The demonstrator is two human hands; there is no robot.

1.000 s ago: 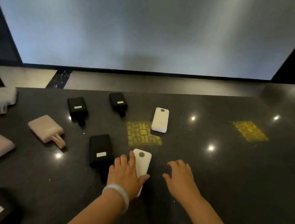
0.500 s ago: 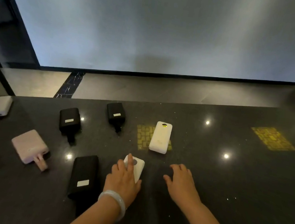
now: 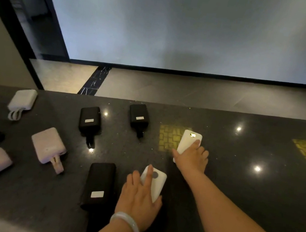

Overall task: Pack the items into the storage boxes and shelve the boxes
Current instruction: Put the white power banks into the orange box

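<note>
Gathering step: my left hand (image 3: 139,196) and right hand (image 3: 191,158) each grip a white bank (image 3: 155,183), (image 3: 188,140). Next: lift both off the surface (image 3: 236,186).

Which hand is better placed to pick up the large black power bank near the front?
Left. The left hand lies right beside the black power bank; the right hand reaches farther away.
</note>
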